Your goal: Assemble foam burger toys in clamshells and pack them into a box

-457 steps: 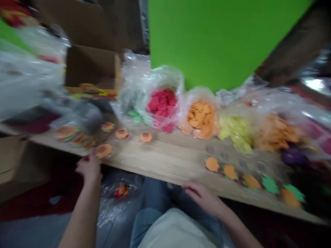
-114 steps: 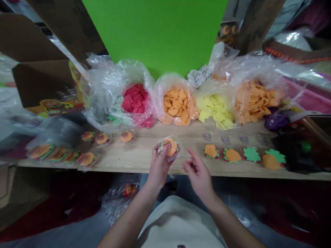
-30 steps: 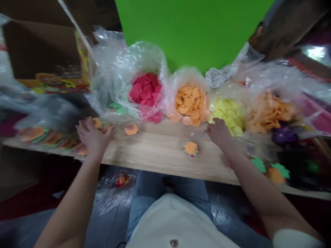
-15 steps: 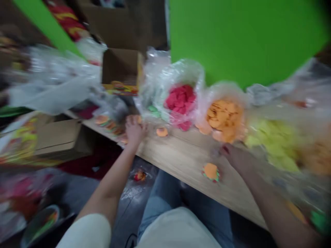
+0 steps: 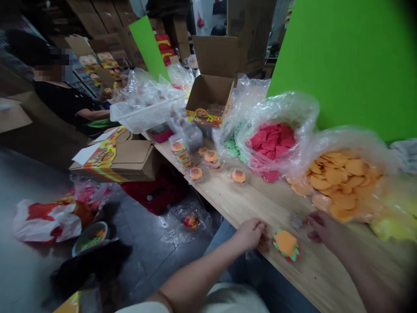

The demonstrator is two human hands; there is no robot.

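My left hand (image 5: 252,234) is over the front edge of the wooden table, loosely curled with its fingers apart and nothing visible in them. Just right of it lies a toy burger (image 5: 286,242), an orange bun piece on top with green and red layers showing beneath. My right hand (image 5: 321,226), a little blurred, pinches a small clear plastic piece (image 5: 297,221) just beyond the burger. Further left on the table, several toy burgers in clear cases stand, including a single one (image 5: 238,175) and a stack (image 5: 181,154).
Open plastic bags hold orange pieces (image 5: 342,178), red pieces (image 5: 273,141) and green pieces (image 5: 233,145). An open carton (image 5: 208,115) and a white basket (image 5: 143,117) stand at the back. Flattened boxes (image 5: 130,161) are at left. A co-worker (image 5: 61,93) sits beyond.
My left hand has come from the row of cased burgers to beside the loose burger. The right hand stays near the orange pieces with the clear piece. The view has swung left and up.
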